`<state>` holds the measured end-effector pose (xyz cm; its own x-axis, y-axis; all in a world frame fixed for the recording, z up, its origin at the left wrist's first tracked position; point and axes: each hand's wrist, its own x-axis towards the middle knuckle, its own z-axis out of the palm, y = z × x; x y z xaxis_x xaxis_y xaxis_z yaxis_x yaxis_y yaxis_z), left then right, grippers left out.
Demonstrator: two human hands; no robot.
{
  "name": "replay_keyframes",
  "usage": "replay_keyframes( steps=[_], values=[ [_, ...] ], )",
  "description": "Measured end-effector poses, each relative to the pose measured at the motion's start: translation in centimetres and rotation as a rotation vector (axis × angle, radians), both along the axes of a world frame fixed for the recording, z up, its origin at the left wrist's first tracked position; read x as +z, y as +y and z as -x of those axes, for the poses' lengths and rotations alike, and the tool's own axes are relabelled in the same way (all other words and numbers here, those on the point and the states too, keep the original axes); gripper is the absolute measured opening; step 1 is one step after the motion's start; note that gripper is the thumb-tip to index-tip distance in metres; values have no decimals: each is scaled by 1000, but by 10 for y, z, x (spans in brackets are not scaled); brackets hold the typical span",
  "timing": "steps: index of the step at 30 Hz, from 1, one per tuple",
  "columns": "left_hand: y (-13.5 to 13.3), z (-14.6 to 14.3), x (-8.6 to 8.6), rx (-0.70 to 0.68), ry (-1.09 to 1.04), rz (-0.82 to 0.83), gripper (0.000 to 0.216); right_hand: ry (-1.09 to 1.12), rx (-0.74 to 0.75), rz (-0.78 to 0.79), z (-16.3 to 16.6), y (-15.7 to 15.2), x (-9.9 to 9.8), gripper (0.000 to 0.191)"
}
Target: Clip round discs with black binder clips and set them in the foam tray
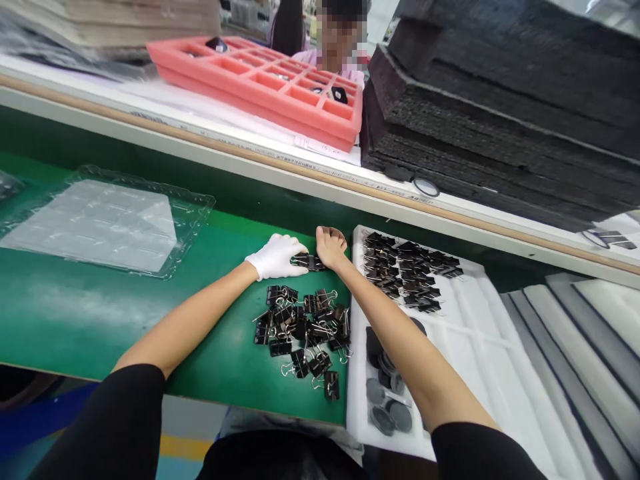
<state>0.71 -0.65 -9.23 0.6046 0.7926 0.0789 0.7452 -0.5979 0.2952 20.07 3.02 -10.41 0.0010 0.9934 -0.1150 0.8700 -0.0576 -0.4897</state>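
Note:
My left hand [276, 257] wears a white glove and is closed on a black binder clip [309, 262] held over the green mat [100, 313]. My bare right hand [331, 246] is curled into a closed grip on the other end of the same clip. Just below both hands lies a loose pile of black binder clips [305, 333] with silver wire handles. To the right of my right hand, a white foam tray [470, 333] carries a row of clips [407, 270] at its far end and several dark round discs [383, 390] near its front edge.
A clear plastic blister tray [105, 223] lies at the left on the mat. On the raised shelf behind stand a pink compartment tray [260, 87] and a stack of black foam sheets [500, 113]. A person sits beyond the shelf. White and grey foam strips [575, 347] lie at the right.

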Motion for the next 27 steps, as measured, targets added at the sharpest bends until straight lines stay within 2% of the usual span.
replay_keyframes(
  steps=[4, 7, 9, 10, 12, 14, 16, 18, 23, 27],
  values=[
    [-4, 1, 5, -7, 18, -13, 64, 70, -36, 31, 3, 4, -1, 65],
    [-4, 4, 4, 16, -47, -9, 58, 188, -159, 41, 3, 12, 5, 67],
    [-1, 6, 1, 43, -161, 76, 49, 272, -232, 33, 1, 18, 14, 74],
    [2, 7, 0, 61, -231, 132, 45, 339, -221, 30, -1, 19, 20, 77],
    [7, 9, -2, 117, -345, 204, 42, 512, -106, 70, -7, 17, 30, 77],
    [10, 8, -1, 200, -402, 194, 47, 632, 86, 137, -12, 9, 36, 62],
    [11, 7, 1, 270, -411, 163, 56, 644, 257, 186, -17, -3, 38, 46],
    [10, 6, 3, 304, -417, 188, 63, 641, 360, 199, -19, -14, 35, 49],
    [11, 7, 2, 323, -492, 260, 68, 638, 375, 209, -19, -27, 32, 21],
    [15, 9, -3, 274, -699, 398, 82, 441, 381, 54, -32, -36, 50, 24]
  ],
)
